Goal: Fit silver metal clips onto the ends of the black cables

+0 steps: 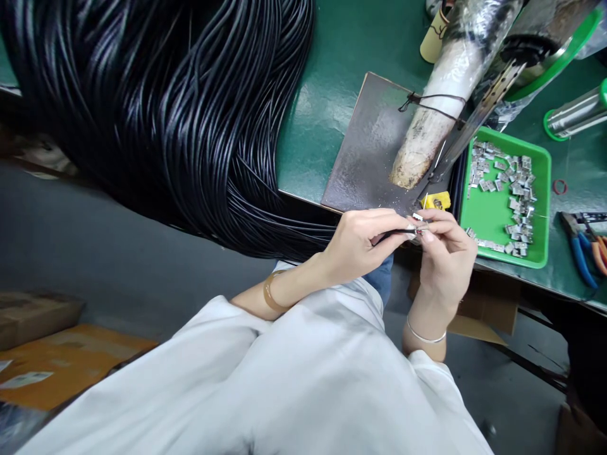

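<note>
Between thumb and fingers, my left hand (363,243) pinches the end of a black cable (397,232). Its stripped tip shows a bit of red and meets the fingertips of my right hand (443,249). That hand is closed too, at the cable's end; a small silvery metal piece, like a USB connector (417,217), shows by its fingertips. Fingers cover part of the joint. Just beyond my hands, a soldering iron (450,155) slants down toward a yellow block (436,201). A green tray (540,208) with many metal connectors lies right of my right hand.
A thick bundle of black cables (190,114) covers the left of the green table (327,76) and hangs over its edge. A white duct tube (436,107) reaches over a dark board (365,145). Pliers (583,253) and a solder spool (576,114) are at right.
</note>
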### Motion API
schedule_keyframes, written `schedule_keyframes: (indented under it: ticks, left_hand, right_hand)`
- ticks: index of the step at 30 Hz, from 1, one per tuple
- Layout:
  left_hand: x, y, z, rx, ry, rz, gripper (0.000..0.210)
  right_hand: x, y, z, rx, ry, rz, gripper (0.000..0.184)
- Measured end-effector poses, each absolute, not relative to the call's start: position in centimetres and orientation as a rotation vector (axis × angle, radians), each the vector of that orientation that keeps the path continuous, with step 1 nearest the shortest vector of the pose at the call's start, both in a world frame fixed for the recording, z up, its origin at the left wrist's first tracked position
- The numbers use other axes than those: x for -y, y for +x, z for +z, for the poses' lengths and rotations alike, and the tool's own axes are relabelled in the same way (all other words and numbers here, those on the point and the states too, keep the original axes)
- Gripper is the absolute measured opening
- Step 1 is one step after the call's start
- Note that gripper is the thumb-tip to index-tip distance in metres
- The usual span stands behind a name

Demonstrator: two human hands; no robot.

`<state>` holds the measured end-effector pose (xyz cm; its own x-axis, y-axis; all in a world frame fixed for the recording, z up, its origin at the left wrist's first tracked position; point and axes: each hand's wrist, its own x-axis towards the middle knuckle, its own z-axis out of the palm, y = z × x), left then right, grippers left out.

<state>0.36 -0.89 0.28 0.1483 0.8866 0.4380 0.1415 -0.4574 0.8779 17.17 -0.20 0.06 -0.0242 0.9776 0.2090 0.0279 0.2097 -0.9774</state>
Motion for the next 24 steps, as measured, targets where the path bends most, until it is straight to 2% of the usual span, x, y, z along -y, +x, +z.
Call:
schedule_keyframes:
  ticks: [3, 5, 7, 10, 12, 16, 20, 24]
  left_hand:
    - [0.8, 0.0, 0.3, -0.881, 1.783, 1.372, 0.015]
    - [0.8, -0.2, 0.5, -0.849, 1.736, 1.321, 0.015]
    - [0.7, -0.3, 0.8, -0.855, 1.599, 1.221, 0.016]
    - [0.5, -0.5, 1.0, -0.804, 1.282, 1.102, 0.019]
    - [0.4, -0.6, 0.9, -0.727, 1.083, 1.07, 0.014]
    - [0.0, -0.6, 0.9, -0.715, 0.925, 1.036, 0.021]
    - [-0.2, -0.2, 0.9, -0.772, 0.94, 1.083, 0.017]
    - [-0.5, 0.2, 0.8, -0.801, 0.978, 1.149, 0.012]
  right_hand:
    - [-0.1, 17.7, -0.5, 1.312, -1.016, 1.254, 0.016]
    - [0.1, 17.7, -0.4, 1.349, -1.039, 1.267, 0.021]
    - [0.5, 17.4, 0.1, 1.373, -1.091, 1.154, 0.018]
    - [1.2, 16.6, 1.0, 1.355, -1.204, 0.766, 0.004]
    - [1.4, 16.1, 1.5, 1.346, -1.225, 0.579, 0.004]
    - [1.5, 15.5, 1.8, 1.379, -1.166, 0.553, 0.008]
    - [1.6, 15.4, 1.8, 1.498, -1.189, 0.489, 0.003]
    - [1.6, 15.2, 1.5, 1.478, -1.133, 0.47, 0.008]
